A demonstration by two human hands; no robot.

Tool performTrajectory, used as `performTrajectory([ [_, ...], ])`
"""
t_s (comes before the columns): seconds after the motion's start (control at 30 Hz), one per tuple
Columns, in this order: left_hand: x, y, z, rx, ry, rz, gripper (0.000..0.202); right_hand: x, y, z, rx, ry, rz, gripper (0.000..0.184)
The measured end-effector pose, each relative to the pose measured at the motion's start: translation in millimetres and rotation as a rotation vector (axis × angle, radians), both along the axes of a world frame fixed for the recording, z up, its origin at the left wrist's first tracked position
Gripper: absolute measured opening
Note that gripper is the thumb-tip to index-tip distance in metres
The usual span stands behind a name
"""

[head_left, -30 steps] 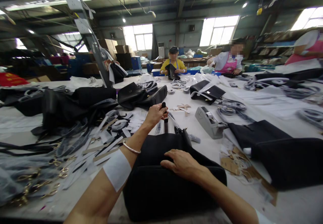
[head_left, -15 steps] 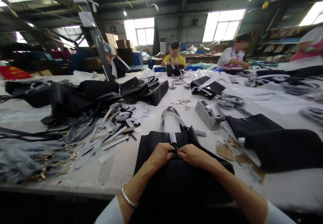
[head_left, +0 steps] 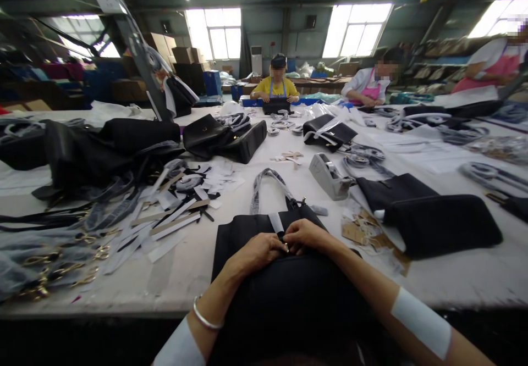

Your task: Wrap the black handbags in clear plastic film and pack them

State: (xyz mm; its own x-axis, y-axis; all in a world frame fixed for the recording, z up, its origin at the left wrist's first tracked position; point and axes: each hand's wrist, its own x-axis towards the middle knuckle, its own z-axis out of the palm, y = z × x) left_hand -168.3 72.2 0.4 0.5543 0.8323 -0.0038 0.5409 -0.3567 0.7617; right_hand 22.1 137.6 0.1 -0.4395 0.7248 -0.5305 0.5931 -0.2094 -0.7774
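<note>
A black handbag [head_left: 284, 294] lies at the table's front edge, right before me, its plastic-wrapped handle [head_left: 254, 190] arching away on the far side. A pale wrapped tab [head_left: 276, 223] runs down its upper middle to my fingers. My left hand [head_left: 259, 249] is closed, pinching the bag at the middle of its edge, where a small gold-coloured bit of hardware shows. Close against it, my right hand [head_left: 304, 235] is closed too, thumb and fingers bent onto the same spot. Exactly what the fingertips grip is partly hidden.
Left of the bag lie paper and black strips [head_left: 173, 215] and wrapped straps with gold clasps [head_left: 41, 278]. A tape dispenser [head_left: 330, 176] stands beyond, right of the handle. Another black bag [head_left: 445, 226] and brown tags [head_left: 357, 231] lie right. Co-workers [head_left: 277, 84] sit across the table.
My right hand has risen slightly and its fingers have bent over the bag's middle; the gold bit now shows by my left fingertips. The view has shifted slightly right and down.
</note>
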Motion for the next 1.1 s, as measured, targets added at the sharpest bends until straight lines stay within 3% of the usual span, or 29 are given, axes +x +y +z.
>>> performTrajectory([
  [0.23, -5, -3, -2.2, -0.251, -0.209, 0.167, 0.029, 2, 2, -16.6, 0.009, 0.066, 0.034, 0.02],
  [0.43, -5, 2, -10.7, -0.279, -0.215, 0.201, 0.033, 4, 1, -17.7, 0.016, 0.065, 0.046, 0.014],
  [0.57, 1, 5, -15.3, -0.309, -0.207, 0.325, 0.03, 4, 2, -19.0, 0.069, 0.032, 0.073, 0.017],
  [0.83, 4, 2, -18.5, -0.171, -0.167, 0.366, 0.016, 7, -5, -11.8, 0.23, 0.005, 0.111, 0.012],
  [1.1, 7, -1, -14.6, -0.104, -0.033, 0.337, 0.034, 3, -10, 2.1, 0.48, -0.115, 0.102, 0.021],
])
